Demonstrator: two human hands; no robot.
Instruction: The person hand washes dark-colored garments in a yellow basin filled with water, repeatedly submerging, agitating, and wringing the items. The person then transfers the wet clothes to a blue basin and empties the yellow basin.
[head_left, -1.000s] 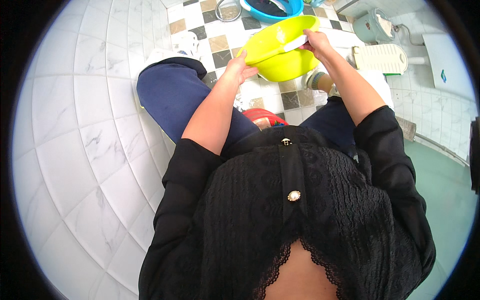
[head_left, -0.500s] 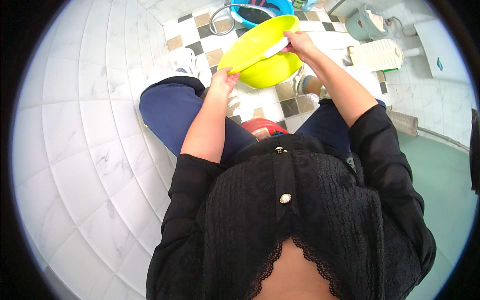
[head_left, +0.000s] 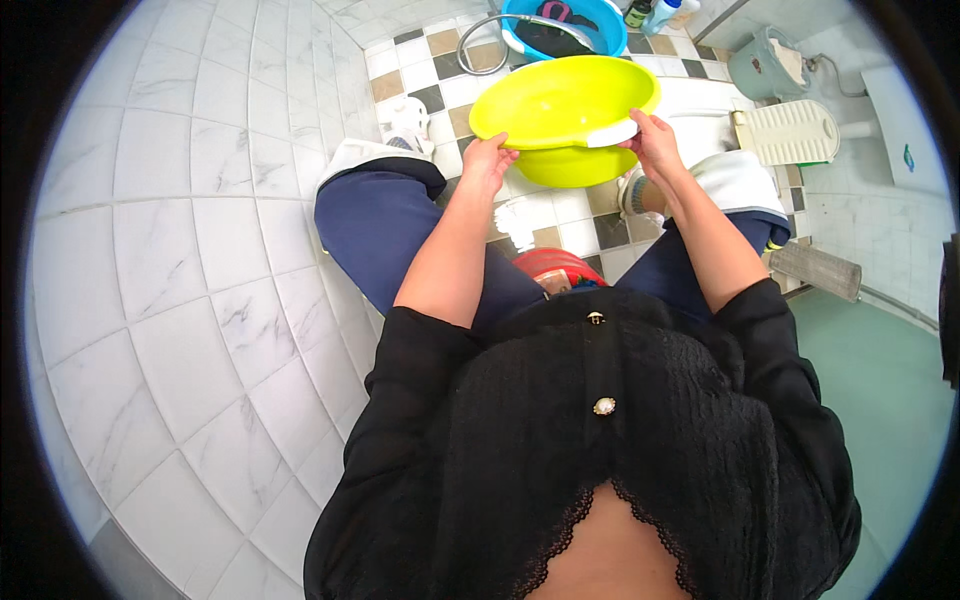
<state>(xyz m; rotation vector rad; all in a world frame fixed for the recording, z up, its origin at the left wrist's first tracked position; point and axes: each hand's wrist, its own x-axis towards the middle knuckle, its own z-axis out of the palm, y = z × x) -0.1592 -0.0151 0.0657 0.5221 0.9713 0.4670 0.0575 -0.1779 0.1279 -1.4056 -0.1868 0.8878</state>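
Note:
Both my hands grip a bright yellow-green plastic basin (head_left: 560,95) by its near rim. My left hand (head_left: 487,163) is closed on the rim's left side, thumb on top. On the right, my right hand (head_left: 655,143) closes on the rim beside a white section of it. The basin tilts a little, so its hollow inside faces up and part of its outer wall shows below the rim. No contents are visible inside. It is in front of my spread knees, over the tiled floor.
Beyond the basin, a blue tub (head_left: 605,28) holds dark cloth, with a metal shower hose (head_left: 470,50) beside it. Bottles (head_left: 660,15) stand behind. A grey-green bucket (head_left: 765,65) and a squat toilet pan or ridged cream board (head_left: 788,132) lie right. A red container (head_left: 560,262) sits between my legs.
The basin has gone from a steep sideways tilt to nearly level, its right side lowered. Both hands keep hold of the rim. The whole view has shifted slightly.

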